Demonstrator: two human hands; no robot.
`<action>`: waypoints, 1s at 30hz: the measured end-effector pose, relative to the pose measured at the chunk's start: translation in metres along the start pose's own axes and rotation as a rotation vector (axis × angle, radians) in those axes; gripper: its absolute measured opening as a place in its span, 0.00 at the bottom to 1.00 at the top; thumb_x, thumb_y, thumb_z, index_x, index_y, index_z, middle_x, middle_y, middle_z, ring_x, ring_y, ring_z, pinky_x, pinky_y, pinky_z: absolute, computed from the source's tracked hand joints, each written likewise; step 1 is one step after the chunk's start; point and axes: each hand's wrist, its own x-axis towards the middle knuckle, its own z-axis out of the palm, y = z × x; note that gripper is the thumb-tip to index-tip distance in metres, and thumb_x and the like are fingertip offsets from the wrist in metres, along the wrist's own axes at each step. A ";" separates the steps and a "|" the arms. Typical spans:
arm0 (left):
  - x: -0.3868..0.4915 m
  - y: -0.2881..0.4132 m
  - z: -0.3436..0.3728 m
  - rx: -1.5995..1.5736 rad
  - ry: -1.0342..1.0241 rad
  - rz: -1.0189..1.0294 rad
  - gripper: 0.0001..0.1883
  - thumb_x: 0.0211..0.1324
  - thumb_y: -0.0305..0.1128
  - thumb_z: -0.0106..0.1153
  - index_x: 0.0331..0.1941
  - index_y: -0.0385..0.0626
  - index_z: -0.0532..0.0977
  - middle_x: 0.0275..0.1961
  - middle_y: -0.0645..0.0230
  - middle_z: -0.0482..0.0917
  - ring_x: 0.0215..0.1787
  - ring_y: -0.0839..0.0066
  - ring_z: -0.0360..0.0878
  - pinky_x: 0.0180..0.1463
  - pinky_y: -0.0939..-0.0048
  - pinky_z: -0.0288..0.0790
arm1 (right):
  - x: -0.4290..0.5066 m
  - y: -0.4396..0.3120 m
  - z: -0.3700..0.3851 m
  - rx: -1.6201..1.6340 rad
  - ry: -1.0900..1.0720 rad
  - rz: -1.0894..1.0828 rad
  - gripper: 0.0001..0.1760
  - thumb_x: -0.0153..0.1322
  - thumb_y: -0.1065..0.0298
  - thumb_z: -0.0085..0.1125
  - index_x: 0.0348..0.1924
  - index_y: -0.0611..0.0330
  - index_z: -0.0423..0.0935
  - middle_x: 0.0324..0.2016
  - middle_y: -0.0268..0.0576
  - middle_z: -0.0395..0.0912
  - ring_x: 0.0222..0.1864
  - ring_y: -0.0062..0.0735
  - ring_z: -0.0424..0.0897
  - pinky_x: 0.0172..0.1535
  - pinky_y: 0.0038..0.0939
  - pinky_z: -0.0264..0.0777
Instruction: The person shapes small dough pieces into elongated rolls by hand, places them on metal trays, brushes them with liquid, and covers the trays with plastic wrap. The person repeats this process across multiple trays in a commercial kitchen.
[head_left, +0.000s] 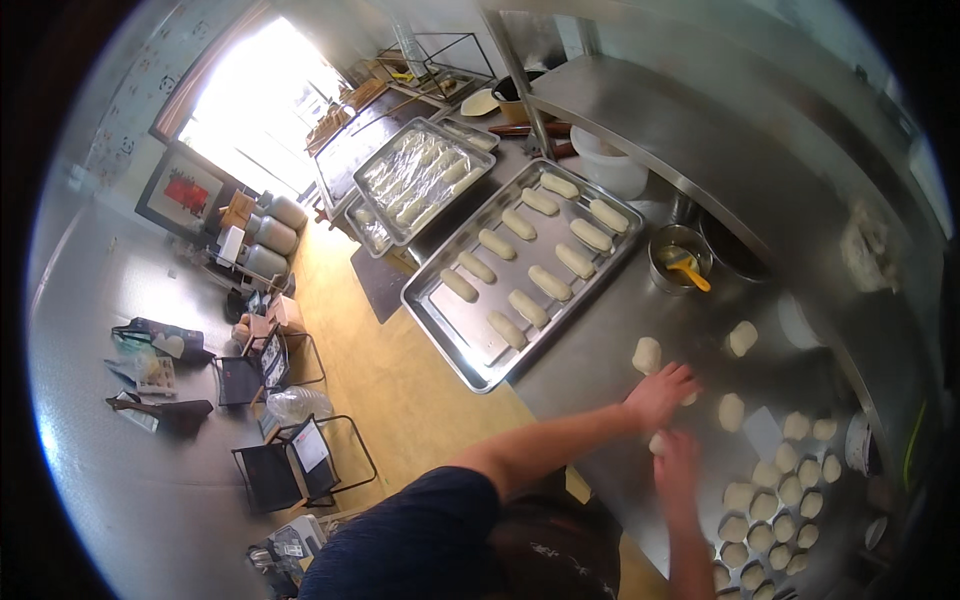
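Observation:
On the steel worktop (600, 450), my left hand (661, 396) is spread palm down over a piece of dough (689, 398) that peeks out at its fingertips. My right hand (677, 463) lies just below, at another dough piece (657, 445) partly covered by its fingers; its grip is blurred. Thicker dough pieces (646, 355) rest near my left hand, and one more (731, 412) lies to the right. A metal tray (465, 337) holds several dough logs (550, 283) in two rows. Many small dough rounds (763, 505) sit at the lower right beside a white scraper (763, 433).
A metal pot (679, 259) with an orange-handled brush (690, 272) stands behind the dough. A steel shelf (652, 105) overhangs the worktop's back. Plastic-covered trays (424, 180) stand beyond the open tray. A white tub (609, 165) is under the shelf; folding chairs (289, 465) stand on the floor.

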 end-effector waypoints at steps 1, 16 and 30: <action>-0.027 0.005 -0.010 0.058 -0.097 -0.097 0.29 0.58 0.26 0.62 0.67 0.51 0.78 0.65 0.63 0.77 0.70 0.58 0.75 0.67 0.55 0.76 | -0.017 -0.013 0.002 -0.009 0.158 0.090 0.24 0.73 0.68 0.67 0.63 0.52 0.81 0.58 0.48 0.78 0.65 0.59 0.74 0.70 0.58 0.69; -0.063 -0.024 -0.001 0.273 -0.070 0.073 0.44 0.80 0.57 0.51 0.85 0.36 0.56 0.91 0.54 0.53 0.93 0.57 0.48 0.93 0.48 0.43 | -0.005 -0.008 0.035 -0.429 0.174 0.583 0.41 0.89 0.46 0.45 0.87 0.66 0.54 0.86 0.60 0.54 0.87 0.64 0.52 0.85 0.68 0.42; -0.080 -0.033 0.010 0.360 -0.265 -0.011 0.43 0.77 0.61 0.52 0.86 0.49 0.60 0.91 0.59 0.55 0.93 0.55 0.48 0.92 0.41 0.40 | -0.023 -0.037 0.019 -0.403 -0.063 0.568 0.44 0.86 0.42 0.47 0.86 0.63 0.56 0.87 0.57 0.52 0.87 0.73 0.49 0.84 0.76 0.40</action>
